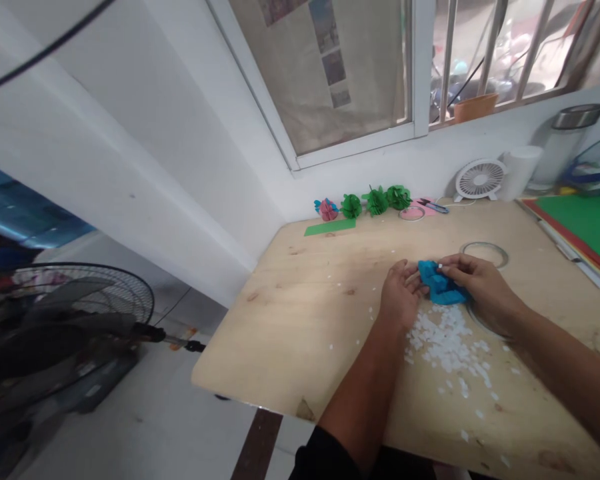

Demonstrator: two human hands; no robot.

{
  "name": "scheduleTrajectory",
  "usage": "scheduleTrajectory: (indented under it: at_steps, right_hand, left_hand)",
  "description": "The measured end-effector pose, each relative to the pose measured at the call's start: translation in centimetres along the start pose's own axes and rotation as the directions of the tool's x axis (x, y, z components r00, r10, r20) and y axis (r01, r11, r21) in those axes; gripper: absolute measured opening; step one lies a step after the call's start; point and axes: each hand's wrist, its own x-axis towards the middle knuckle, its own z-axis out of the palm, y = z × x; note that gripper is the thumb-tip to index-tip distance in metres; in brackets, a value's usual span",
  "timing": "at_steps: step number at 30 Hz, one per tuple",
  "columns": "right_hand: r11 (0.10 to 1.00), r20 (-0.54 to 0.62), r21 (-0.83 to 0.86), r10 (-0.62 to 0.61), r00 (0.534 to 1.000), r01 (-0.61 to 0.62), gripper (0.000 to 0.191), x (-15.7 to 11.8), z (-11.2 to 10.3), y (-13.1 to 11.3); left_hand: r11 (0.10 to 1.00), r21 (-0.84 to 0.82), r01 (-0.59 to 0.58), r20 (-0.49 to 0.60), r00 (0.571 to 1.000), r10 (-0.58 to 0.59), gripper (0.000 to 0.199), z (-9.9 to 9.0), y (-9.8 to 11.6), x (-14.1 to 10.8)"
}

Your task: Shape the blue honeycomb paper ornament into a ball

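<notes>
Head cam: biggest thing I get is the wooden table (290, 313), near edge partly blocked by the arms. Black fan (70, 333) at L, cut off by the frame & too blurry for detail. Coloured sheets (580, 227) run out of view at R. L hand (401, 290) & R hand (480, 280) grip the blue folded piece (443, 288) btwn them, just above the table; some R fingers are hidden, so can't tell how they sit. White bits (445, 340) lie heaped just below it, part-covered by L wrist. Metal ring (486, 244) sits behind R hand, partly hidden. Tiny white bit (440, 267) at R fingertips; can't make out if it's stuck to the blue.
</notes>
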Motion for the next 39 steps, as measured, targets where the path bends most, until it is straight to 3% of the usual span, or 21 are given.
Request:
scheduleTrajectory:
  at_steps: [6,14,20,28,39]
  right_hand:
    - [0.996,0.023,-0.087,-0.033,0.999,0.035,0.048,0.4,-0.6,-0.2]
    - [0.998,-0.005,-0.066,-0.001,1.0,0.001,0.046,0.4,-0.5,-0.3]
    - [0.979,-0.021,-0.189,-0.083,0.996,0.077,0.045,0.3,-0.4,-0.7]
    - [0.849,0.006,-0.452,-0.302,0.953,0.272,0.04,0.2,-0.7,-0.6]
    - [0.616,0.039,-0.707,-0.457,0.889,0.348,0.025,-0.2,-0.8,-1.3]
  left_hand:
    - [0.997,0.047,-0.057,0.074,0.996,0.054,0.033,0.3,-0.6,-0.6]
    - [0.984,0.074,-0.162,0.176,0.973,0.147,0.043,0.6,-1.1,-1.6]
    - [0.974,0.116,-0.195,0.199,0.965,0.169,0.046,0.5,-1.4,-1.5]
    - [0.98,0.079,-0.181,0.21,0.964,0.162,0.049,0.7,-1.1,-2.0]
    - [0.989,0.009,-0.146,0.222,0.965,0.141,0.045,1.2,-0.5,-3.2]
